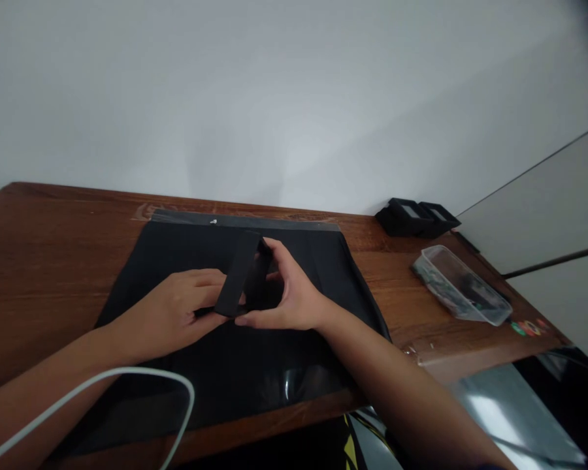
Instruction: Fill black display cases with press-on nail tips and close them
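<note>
A flat black box is tilted up over the black mat that covers the middle of the wooden desk. My left hand has its fingers curled onto the lower end of the box. From the right, my right hand wraps round it, thumb low and fingers over its upper end. What lies behind the box between my palms is too dark to make out.
A clear plastic container with dark parts lies at the right of the desk. Two black holders stand by the wall. A white cable loops over my left forearm. A grey panel leans at the right.
</note>
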`<state>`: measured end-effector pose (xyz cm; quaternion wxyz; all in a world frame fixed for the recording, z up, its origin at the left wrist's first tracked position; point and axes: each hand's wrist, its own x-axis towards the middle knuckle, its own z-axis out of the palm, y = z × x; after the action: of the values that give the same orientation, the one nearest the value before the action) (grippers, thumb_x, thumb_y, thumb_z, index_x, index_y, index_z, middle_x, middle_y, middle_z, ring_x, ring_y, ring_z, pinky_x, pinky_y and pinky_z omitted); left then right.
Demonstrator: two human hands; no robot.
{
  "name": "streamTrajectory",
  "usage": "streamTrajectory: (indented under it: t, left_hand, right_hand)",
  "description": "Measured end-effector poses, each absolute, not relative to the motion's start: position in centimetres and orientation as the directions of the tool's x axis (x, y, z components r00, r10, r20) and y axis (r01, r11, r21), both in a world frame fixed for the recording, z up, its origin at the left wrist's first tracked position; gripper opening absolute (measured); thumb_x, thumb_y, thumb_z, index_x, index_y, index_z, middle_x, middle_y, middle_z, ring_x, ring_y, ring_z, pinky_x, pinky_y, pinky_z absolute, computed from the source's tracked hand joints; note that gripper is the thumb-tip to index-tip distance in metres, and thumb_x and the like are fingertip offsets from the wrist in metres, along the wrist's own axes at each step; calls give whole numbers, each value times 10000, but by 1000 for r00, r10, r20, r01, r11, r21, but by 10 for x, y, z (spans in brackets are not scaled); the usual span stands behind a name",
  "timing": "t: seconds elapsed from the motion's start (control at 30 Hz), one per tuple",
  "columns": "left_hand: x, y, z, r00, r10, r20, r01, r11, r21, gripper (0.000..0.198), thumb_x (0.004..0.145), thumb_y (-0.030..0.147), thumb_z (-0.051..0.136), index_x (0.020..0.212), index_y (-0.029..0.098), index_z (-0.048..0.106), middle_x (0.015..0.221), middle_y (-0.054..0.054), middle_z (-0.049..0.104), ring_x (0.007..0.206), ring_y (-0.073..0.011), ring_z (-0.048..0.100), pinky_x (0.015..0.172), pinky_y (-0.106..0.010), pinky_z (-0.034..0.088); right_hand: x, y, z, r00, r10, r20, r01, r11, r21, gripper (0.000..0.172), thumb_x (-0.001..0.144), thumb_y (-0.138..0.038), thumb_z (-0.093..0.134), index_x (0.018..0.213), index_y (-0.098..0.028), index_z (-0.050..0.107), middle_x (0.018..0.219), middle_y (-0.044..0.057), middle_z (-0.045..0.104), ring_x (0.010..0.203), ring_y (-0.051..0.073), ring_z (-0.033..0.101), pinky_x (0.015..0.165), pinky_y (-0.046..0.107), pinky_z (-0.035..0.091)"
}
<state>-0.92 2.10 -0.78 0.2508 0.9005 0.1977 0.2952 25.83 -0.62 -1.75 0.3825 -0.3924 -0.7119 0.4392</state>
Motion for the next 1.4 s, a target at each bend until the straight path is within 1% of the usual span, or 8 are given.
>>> streamTrajectory:
  t: [0.1, 0.2, 0.3, 0.53, 0.77, 1.07, 1.23, 1.4]
  left_hand:
    - [-14, 24, -16, 666, 632, 397, 264, -697, 666, 147, 1002, 405, 797, 1077, 279, 785, 1105, -55, 843, 1009, -265, 829, 912, -381, 703]
    - [-18, 22, -27, 470, 770, 431, 302, -599, 741, 620, 857, 476, 953, 1383, 319, 665, 1311, -80, 765, 1159, -315, 791, 1037, -487, 698]
    - [-17, 16, -33, 506, 741, 442, 238, -612, 754, 967, 849, 521, 966, 1672, 407, 471, 1562, -108, 657, 1388, -380, 714, 1182, -587, 637]
    - [-6, 5, -25, 593, 677, 436, 133, -617, 776, 947, 854, 511, 975, 1670, 447, 500, 1652, -100, 622, 1439, -408, 705, 1195, -565, 654]
    - [-10, 8, -37, 627, 634, 452, 161, -674, 721, 1037, 726, 555, 1040, 1628, 423, 545, 1589, -106, 679, 1406, -428, 709, 1196, -567, 626]
    - [-11, 13, -44, 632, 567, 528, 245, -793, 558, 835, 858, 657, 902, 1555, 382, 535, 1419, -83, 700, 1252, -342, 698, 1091, -509, 629]
    - [-18, 18, -46, 552, 628, 548, 265, -756, 599, 928, 823, 705, 946, 1583, 382, 523, 1478, -95, 655, 1307, -364, 717, 1128, -504, 633]
    - [-20, 28, -44, 464, 650, 601, 296, -754, 587, 1041, 788, 723, 999, 1618, 339, 500, 1507, -131, 634, 1345, -388, 712, 1137, -576, 636]
  right_hand:
    - [256, -11, -14, -401, 877, 265, 291, 396, -871, 1248, 652, -495, 1045, 1665, -294, 344, 1539, 174, 658, 1423, 375, 697, 1093, 556, 675]
    - [253, -13, -15, -442, 831, 337, 270, 482, -834, 1238, 666, -555, 1024, 1648, -323, 307, 1543, 168, 656, 1360, 361, 734, 1068, 543, 678]
    - [252, -13, -17, -499, 771, 395, 194, 544, -816, 1176, 686, -577, 1030, 1595, -357, 316, 1688, 185, 554, 1382, 344, 732, 1031, 505, 686]
    - [252, -14, -8, -534, 798, 279, 218, 449, -866, 1183, 520, -539, 1115, 1422, -346, 374, 1778, 211, 368, 1636, 434, 488, 976, 484, 689]
    - [249, -8, -17, -537, 786, 306, 247, 493, -834, 1157, 445, -610, 1140, 1249, -335, 355, 1564, 149, 467, 1431, 349, 600, 1106, 519, 640]
    - [251, -1, -21, -601, 752, 271, 316, 535, -784, 1045, 512, -661, 1053, 1203, -316, 348, 1456, 143, 474, 1294, 321, 615, 1027, 540, 657]
    - [251, -9, -15, -521, 774, 360, 305, 562, -769, 1038, 567, -640, 1047, 1204, -322, 291, 1530, 179, 464, 1360, 337, 620, 1037, 521, 650]
    - [254, -13, -7, -375, 829, 416, 398, 549, -735, 929, 646, -662, 1040, 1145, -312, 340, 1309, 101, 614, 1127, 284, 680, 892, 445, 591]
